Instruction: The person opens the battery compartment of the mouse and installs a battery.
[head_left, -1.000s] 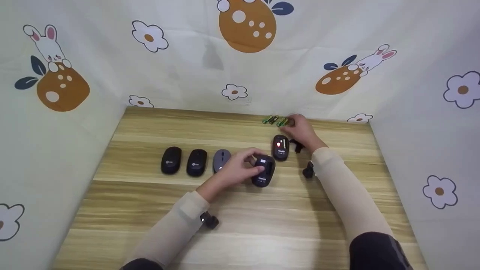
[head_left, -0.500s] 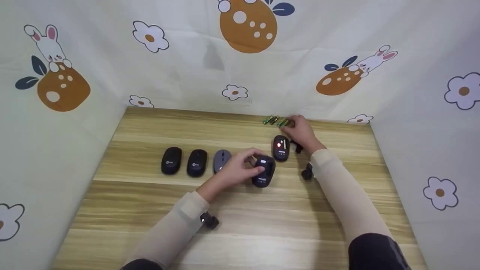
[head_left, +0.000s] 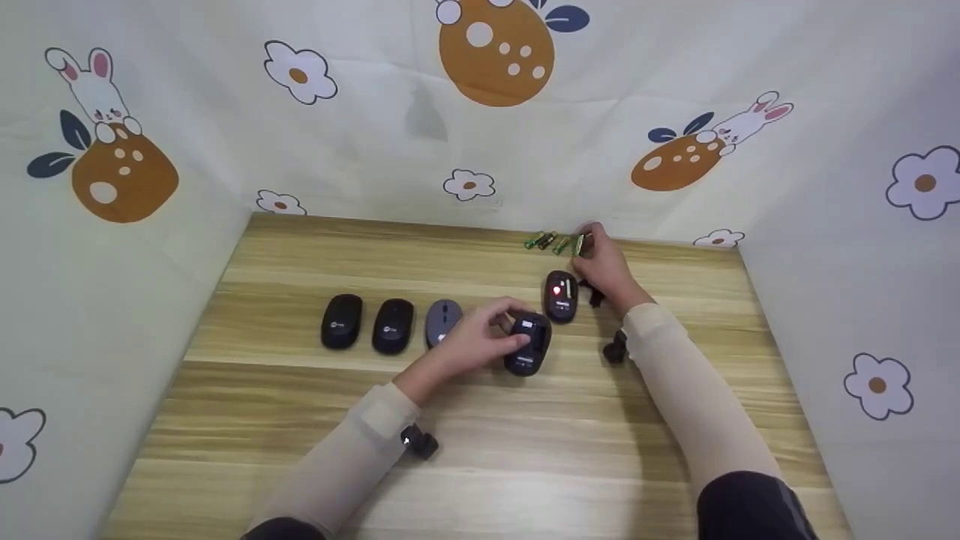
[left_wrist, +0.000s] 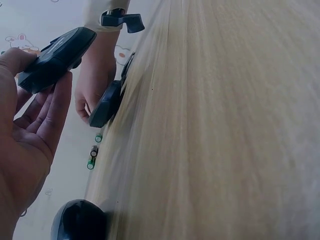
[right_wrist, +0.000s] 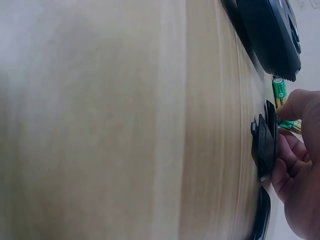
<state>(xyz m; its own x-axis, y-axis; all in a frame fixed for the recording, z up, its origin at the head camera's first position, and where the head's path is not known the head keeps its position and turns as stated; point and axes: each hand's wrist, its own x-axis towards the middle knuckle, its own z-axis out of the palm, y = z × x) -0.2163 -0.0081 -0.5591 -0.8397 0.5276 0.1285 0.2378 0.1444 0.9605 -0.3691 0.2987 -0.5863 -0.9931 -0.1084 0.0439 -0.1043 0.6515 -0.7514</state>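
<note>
Covering walls, bunny-print cloth [head_left: 420, 112] — wood table [head_left: 525, 457]; left hand [head_left: 480, 341] grips mouse [head_left: 529, 343], right hand [head_left: 604, 262] pinches battery [head_left: 581, 242].

No text is reading clearly. Two black mice [head_left: 341, 321] [head_left: 393, 325] are showing small white round logos, illegible. The upturned mouse [head_left: 562, 295] is carrying a pale label, too small and blurred to read.

Near half of the table [head_left: 525, 465] lies open; mice [head_left: 392, 325] crowd mid-table
</note>
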